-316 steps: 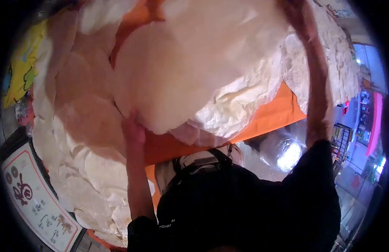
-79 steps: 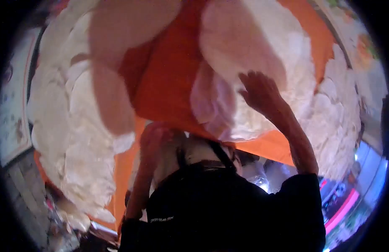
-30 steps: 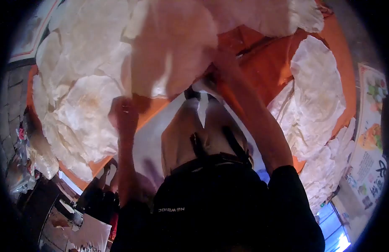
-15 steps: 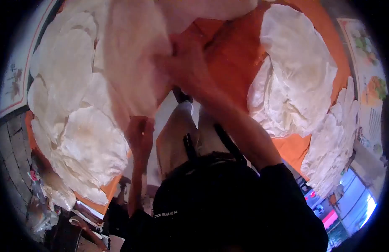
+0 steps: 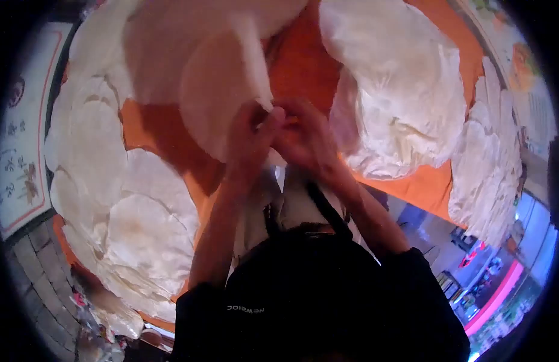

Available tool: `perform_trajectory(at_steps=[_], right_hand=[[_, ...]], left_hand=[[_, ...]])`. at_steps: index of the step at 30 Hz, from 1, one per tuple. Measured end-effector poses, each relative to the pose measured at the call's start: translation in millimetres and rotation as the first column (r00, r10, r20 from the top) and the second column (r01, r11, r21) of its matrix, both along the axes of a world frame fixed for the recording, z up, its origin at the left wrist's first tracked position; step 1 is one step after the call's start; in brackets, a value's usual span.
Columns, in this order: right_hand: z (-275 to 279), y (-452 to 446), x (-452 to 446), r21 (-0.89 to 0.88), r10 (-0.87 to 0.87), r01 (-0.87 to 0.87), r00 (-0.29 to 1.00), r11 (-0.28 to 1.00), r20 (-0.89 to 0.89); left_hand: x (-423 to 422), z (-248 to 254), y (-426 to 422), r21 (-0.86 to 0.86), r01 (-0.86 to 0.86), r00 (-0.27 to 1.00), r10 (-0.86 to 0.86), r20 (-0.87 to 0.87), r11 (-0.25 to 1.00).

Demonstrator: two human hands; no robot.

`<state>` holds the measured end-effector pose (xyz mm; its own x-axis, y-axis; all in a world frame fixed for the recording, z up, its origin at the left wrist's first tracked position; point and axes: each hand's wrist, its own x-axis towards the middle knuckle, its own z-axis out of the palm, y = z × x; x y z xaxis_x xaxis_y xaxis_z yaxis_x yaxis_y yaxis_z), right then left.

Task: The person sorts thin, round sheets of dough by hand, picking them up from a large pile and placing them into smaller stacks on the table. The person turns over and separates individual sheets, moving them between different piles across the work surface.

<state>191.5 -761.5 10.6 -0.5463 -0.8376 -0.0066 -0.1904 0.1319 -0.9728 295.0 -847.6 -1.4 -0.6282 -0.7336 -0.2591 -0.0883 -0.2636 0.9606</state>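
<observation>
My left hand [image 5: 248, 136] and my right hand [image 5: 302, 134] are close together in front of my waist, both with fingers pinched. Between them they grip the edge of a thin, round, pale flatbread [image 5: 213, 90]. The sheet hangs out to the left of my fingers, and a folded strip of it stands up above them. To the right lies a thick pile of wrinkled flatbreads [image 5: 406, 90], apart from my right hand. More flatbreads [image 5: 150, 223] overlap in a spread on the left.
An orange cloth [image 5: 306, 66] lies under the flatbreads. Another stack of flatbreads [image 5: 484, 157] stands at the far right edge. A white sign with writing [image 5: 26, 133] is at the left, above a brick floor [image 5: 35, 271]. Plastic bags lie at lower left.
My left hand has moved up and right, my right hand slightly down and right, so they now meet. The flatbread that was stretched between them has swung and folded. The view has turned.
</observation>
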Motion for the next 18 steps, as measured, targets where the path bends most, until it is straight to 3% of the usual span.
perform_trajectory(at_steps=[3, 7, 10, 11, 12, 14, 15, 16, 17, 18], right_hand=[[2, 3, -5, -0.039, 0.021, -0.022, 1.000, 0.999, -0.004], [2, 8, -12, 0.099, -0.005, -0.016, 0.978, 0.995, 0.206], [0, 13, -11, 0.052, -0.034, 0.017, 0.938, 0.999, 0.344], [-1, 12, -9, 0.029, -0.056, 0.049, 0.924, 0.998, 0.377], [-1, 12, -6, 0.008, -0.083, 0.088, 0.909, 0.996, 0.408], [-10, 10, -4, 0.044, -0.106, 0.100, 0.981, 0.994, 0.160], [-17, 8, 0, 0.072, -0.119, 0.117, 0.992, 0.991, 0.031], [-30, -3, 10, -0.093, -0.186, 0.183, 0.982, 0.979, -0.023], [-37, -9, 18, -0.261, -0.250, 0.226, 0.966, 0.938, -0.062], [-26, -3, 14, -0.301, -0.247, 0.206, 0.964, 0.931, -0.103]], left_hand=[[2, 2, -3, 0.127, 0.029, 1.000, -0.029, -0.004, 0.992], [3, -2, 1, 0.300, -0.095, 0.993, 0.110, -0.031, 0.949], [5, -8, -2, 0.046, -0.044, 0.998, 0.042, 0.048, 0.998], [10, -12, -3, -0.200, -0.007, 0.987, 0.039, 0.156, 0.980], [18, -15, -1, -0.429, 0.060, 0.965, 0.057, 0.255, 0.901], [22, -26, 12, -0.765, 0.229, 0.919, 0.126, 0.374, 0.602], [17, -24, 11, -0.720, 0.219, 0.920, 0.106, 0.377, 0.659], [12, -21, 11, -0.672, 0.207, 0.921, 0.089, 0.378, 0.711], [15, -18, 2, -0.510, 0.153, 0.942, 0.032, 0.334, 0.847], [18, -14, -8, -0.326, 0.085, 0.959, 0.010, 0.282, 0.942]])
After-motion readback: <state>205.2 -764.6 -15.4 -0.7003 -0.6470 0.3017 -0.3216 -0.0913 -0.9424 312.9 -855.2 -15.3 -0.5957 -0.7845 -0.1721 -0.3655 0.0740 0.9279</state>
